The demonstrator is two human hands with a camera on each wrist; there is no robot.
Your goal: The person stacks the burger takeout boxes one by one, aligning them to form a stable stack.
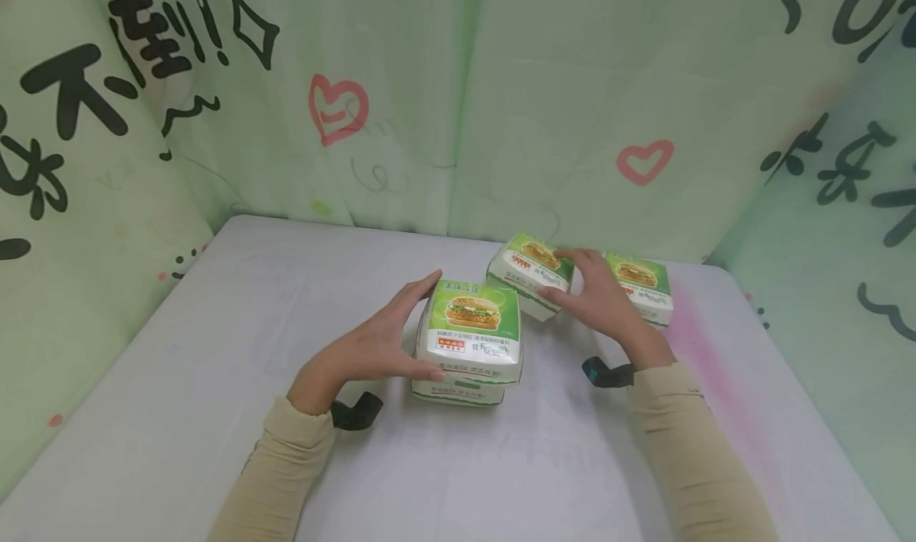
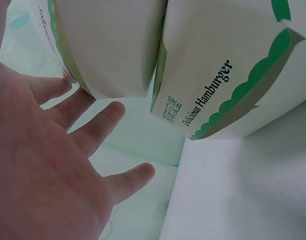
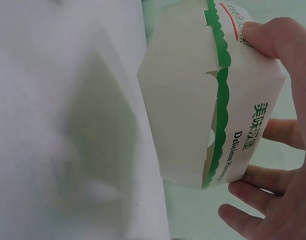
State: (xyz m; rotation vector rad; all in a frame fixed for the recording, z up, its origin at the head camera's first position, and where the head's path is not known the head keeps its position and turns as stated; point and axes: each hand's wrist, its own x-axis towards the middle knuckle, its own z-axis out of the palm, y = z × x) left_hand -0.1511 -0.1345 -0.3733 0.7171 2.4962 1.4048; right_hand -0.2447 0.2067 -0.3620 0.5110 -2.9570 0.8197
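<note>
My left hand [image 1: 374,345] grips a green and white hamburger box [image 1: 472,331] from its left side, thumb at the front edge. This box sits on top of a second hamburger box [image 1: 458,393], whose printed side [image 2: 213,95] shows in the left wrist view. The left ring and little fingers spread away from the cardboard. Behind and to the right, my right hand [image 1: 604,300] holds another hamburger box [image 1: 525,276], turned at an angle, its thumb on the near side and fingers on the far side. Its lid and scalloped green edge [image 3: 222,115] appear in the right wrist view.
One more hamburger box [image 1: 654,288] stands on the white table [image 1: 179,415] just right of the right hand, partly hidden by it. Pale green curtains [image 1: 544,89] with black writing and red hearts enclose the table's back and sides.
</note>
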